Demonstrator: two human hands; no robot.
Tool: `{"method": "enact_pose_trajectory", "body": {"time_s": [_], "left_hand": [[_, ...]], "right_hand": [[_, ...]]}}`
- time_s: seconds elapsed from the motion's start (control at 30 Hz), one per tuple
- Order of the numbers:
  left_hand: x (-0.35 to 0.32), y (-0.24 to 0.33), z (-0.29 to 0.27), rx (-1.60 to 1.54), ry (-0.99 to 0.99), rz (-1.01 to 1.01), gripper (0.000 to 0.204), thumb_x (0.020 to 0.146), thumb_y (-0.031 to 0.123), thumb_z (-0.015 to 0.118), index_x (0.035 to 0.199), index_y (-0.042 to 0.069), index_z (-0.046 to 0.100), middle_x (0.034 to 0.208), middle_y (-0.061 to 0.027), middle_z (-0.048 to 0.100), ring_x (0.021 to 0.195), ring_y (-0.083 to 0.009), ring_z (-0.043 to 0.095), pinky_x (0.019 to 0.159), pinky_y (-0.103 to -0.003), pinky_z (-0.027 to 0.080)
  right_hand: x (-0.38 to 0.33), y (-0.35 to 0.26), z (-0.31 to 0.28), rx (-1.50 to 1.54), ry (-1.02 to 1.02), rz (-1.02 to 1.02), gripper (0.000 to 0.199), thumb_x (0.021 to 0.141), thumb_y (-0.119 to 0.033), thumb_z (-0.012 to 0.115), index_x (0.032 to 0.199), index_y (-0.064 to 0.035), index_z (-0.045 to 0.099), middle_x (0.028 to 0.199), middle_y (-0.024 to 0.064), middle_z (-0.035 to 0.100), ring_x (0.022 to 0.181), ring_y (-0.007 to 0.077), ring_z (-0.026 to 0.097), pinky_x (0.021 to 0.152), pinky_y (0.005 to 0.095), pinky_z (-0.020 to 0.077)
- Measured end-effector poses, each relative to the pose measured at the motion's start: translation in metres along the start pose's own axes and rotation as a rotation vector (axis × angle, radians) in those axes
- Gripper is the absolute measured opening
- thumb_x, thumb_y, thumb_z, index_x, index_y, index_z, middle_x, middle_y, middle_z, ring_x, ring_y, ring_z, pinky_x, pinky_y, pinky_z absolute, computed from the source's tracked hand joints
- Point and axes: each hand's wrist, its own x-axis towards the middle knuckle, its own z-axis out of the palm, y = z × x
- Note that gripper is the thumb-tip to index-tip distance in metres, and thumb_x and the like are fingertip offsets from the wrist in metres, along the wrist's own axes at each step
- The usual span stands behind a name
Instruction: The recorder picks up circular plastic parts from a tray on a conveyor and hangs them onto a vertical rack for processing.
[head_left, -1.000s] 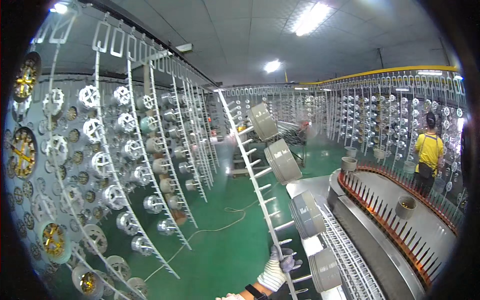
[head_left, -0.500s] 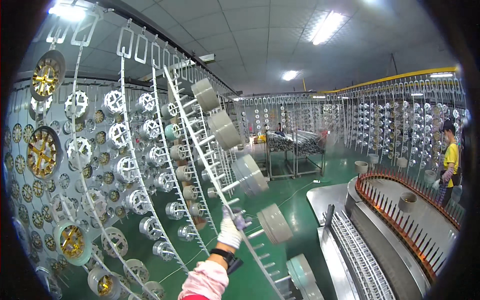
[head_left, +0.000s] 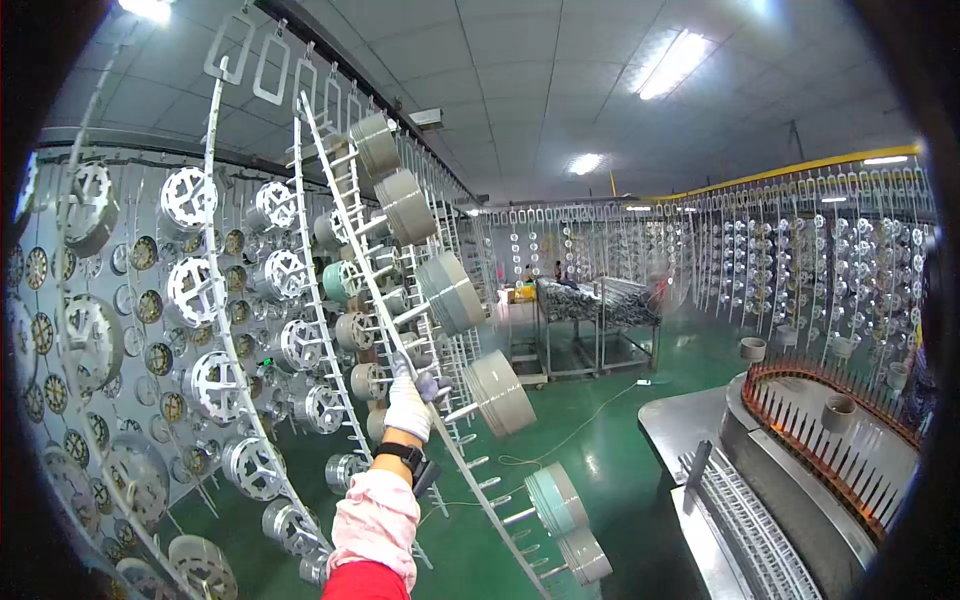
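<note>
Toward seven o'clock, the red sleeve (head_left: 365,582) is being cut by the lower edge. Part of the pegged rack (head_left: 377,288) is being hidden by the left hand (head_left: 408,402). Toward three o'clock, a person (head_left: 919,388) is being mostly lost in the dark rim.

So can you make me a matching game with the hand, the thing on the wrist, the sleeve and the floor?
Things:
1. Left hand
2. Wristband
3. Sleeve
4. Floor

Colours or states:
A. Green
B. Closed around a pegged rack
C. Pink and red
D. Black

Right pairs: 1-B, 2-D, 3-C, 4-A
</note>
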Motion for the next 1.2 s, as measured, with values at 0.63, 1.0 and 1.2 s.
{"method": "enact_pose_trajectory", "body": {"time_s": [0.63, 1.0, 1.2], "left_hand": [[0.071, -0.03, -0.104, 0.08, 0.039, -0.012, 0.045, 0.076, 0.055, 0.051, 0.081, 0.011, 0.052, 0.052, 0.0004, 0.043, 0.037, -0.0104, 0.034, 0.041, -0.025, 0.039], [0.115, 0.021, -0.225, 1.157, 0.496, 0.481, 0.054, 0.086, 0.042, 0.042, 0.123, 0.004, 0.038, 0.114, -0.0122, 0.048, 0.094, -0.022, 0.047, 0.074, -0.031, 0.043], [0.113, 0.025, -0.236, 1.782, 0.587, 0.683, 0.047, 0.085, 0.034, 0.047, 0.105, -0.008, 0.049, 0.1, -0.0252, 0.052, 0.089, -0.036, 0.048, 0.081, -0.037, 0.036]], "right_hand": [[0.095, -0.023, 0.088, -0.19, -0.131, -0.079, 0.037, 0.085, -0.018, 0.049, 0.119, -0.0054, 0.043, 0.101, 0.0097, 0.054, 0.081, 0.016, 0.053, 0.07, 0.0271, 0.0429], [0.142, -0.02, 0.121, -0.29, -0.203, -0.105, 0.034, 0.084, -0.019, 0.05, 0.114, -0.0023, 0.047, 0.098, 0.0076, 0.055, 0.081, 0.0137, 0.054, 0.071, 0.0259, 0.0446], [0.133, -0.048, 0.165, -0.345, -0.246, -0.076, 0.033, 0.084, -0.018, 0.05, 0.113, -0.0034, 0.048, 0.103, 0.0102, 0.055, 0.086, 0.0168, 0.054, 0.075, 0.0274, 0.0439]]}}
